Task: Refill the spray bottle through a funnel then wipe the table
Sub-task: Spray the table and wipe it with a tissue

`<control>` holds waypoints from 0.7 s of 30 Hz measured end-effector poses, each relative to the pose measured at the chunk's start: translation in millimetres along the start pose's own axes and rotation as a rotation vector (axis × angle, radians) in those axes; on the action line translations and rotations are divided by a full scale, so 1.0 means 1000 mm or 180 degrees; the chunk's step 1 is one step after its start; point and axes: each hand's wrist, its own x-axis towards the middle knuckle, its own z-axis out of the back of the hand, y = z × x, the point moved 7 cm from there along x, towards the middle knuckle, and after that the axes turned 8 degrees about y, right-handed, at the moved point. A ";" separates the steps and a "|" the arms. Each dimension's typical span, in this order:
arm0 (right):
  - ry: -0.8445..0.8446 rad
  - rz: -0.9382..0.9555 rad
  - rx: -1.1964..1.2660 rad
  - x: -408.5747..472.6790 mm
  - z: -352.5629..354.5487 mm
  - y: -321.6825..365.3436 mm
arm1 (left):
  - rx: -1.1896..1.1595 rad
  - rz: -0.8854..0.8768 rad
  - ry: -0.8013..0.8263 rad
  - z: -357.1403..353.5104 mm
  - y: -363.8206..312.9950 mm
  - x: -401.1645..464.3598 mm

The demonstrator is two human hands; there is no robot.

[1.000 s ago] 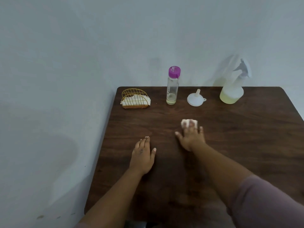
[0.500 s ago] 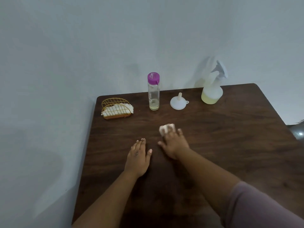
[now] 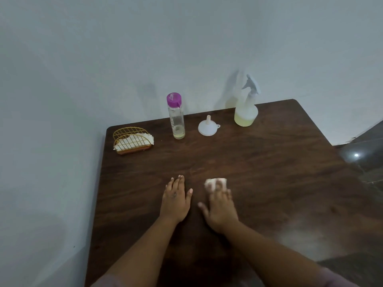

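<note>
Spray bottle of clear plastic with a pale trigger head (image 3: 246, 106) stood capped at the far right of the dark wood-grain counter (image 3: 269, 172), some yellowish liquid in its base, so the refill looked done and the wiping was in hand. The right hand (image 3: 220, 208) pressed a small crumpled white tissue (image 3: 215, 184) flat to the counter near its middle; the fingers lay over the wad and were blurred, so whether that grip was pinching the tissue or only pushing it down I cannot tell. The left hand (image 3: 176, 200) rested just beside it, palm down, fingers straight and released, holding nothing.

What could go wrong from here: a long sweep toward the back edge could knock over the tall clear glass bottle with the purple cap (image 3: 176, 117) — it is narrow and would tip easily. The small white plastic funnel (image 3: 208, 127), sitting mouth-down between the two bottles, is light and could be pushed along or off the counter. The tissue is small and may shred or slip from under the fingers if it soaks through. The far right stretch of the counter is likely to be missed.

Counted: one spray bottle, one glass bottle, one funnel, one gold wire napkin holder with white napkins (image 3: 132, 140) at the far left corner, one tissue, two hands.
</note>
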 end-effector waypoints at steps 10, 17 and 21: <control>-0.0179 -0.1199 0.0296 0.003 0.043 -0.143 | 0.0158 -0.0060 0.0058 -0.015 -0.008 -0.020; -0.0181 -0.0408 0.0281 -0.060 -0.024 -0.049 | 0.0052 0.0133 -0.0173 -0.039 -0.017 -0.046; 0.0203 0.1025 -0.0678 -0.064 -0.031 -0.005 | 0.0113 0.0004 -0.0192 -0.058 -0.034 -0.062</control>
